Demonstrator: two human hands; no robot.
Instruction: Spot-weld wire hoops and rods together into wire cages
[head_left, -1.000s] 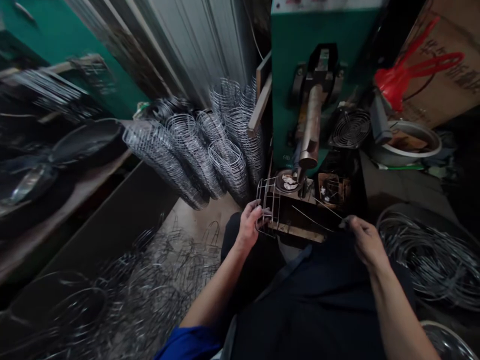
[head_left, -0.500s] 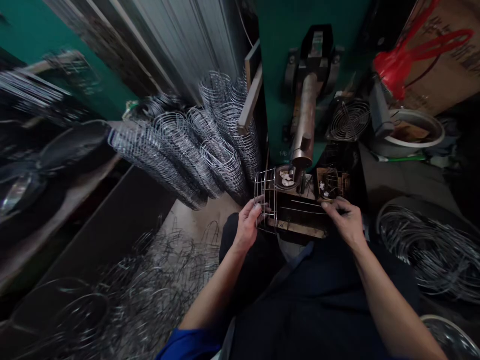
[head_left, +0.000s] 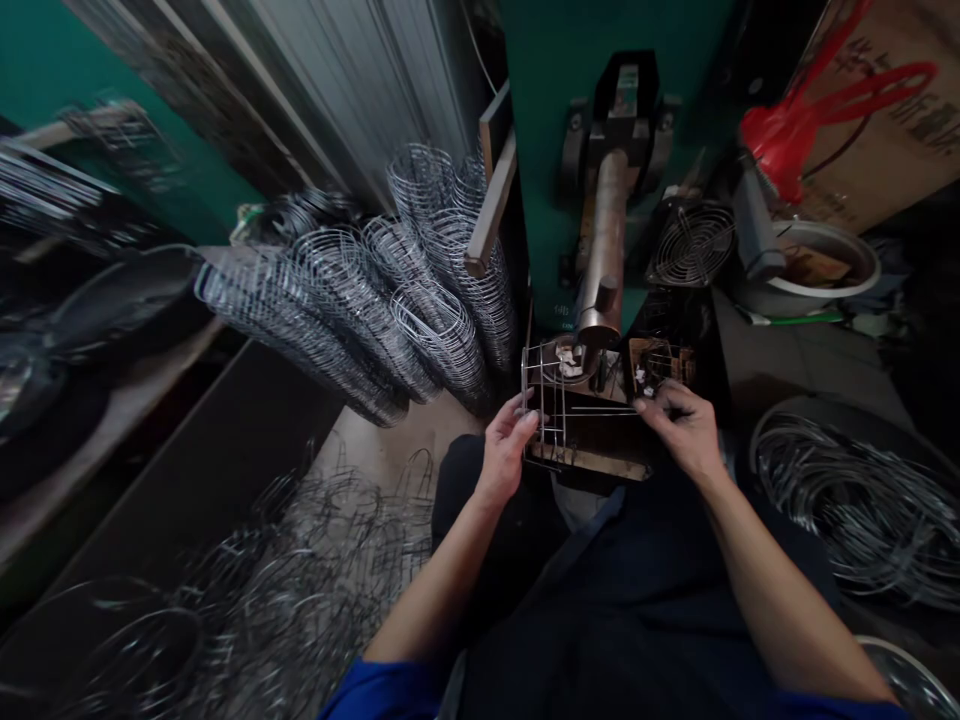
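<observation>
the small wire frame [head_left: 541,398] stands upright at the left end of a wooden block [head_left: 592,445], right below the tip of the welder arm [head_left: 602,240]. the left hand [head_left: 506,455] has its grip closed around the frame's near left side, thumb on the front wires and the other fingers behind them. a straight wire [head_left: 600,409] lies level across the top of the block, one end reaching into the frame and the other pinched in the closed grip of the right hand [head_left: 686,430], thumb and forefinger pressed together on it. both forearms reach forward over the person's dark-clothed lap.

the block sits against the green machine body [head_left: 540,150], from which the round metal welder arm runs forward and down. just right of the arm is a small fan [head_left: 690,243] with a wire guard. left of the machine, leaning stacks of oval wire loops [head_left: 360,300] crowd together, and loose wire pieces [head_left: 322,540] litter the floor in front of them. to the right of the person a large coil of wire [head_left: 855,510] lies on the floor. further back on the right are a pale basin [head_left: 825,270], a red plastic bundle [head_left: 795,130] and a cardboard box [head_left: 900,120].
</observation>
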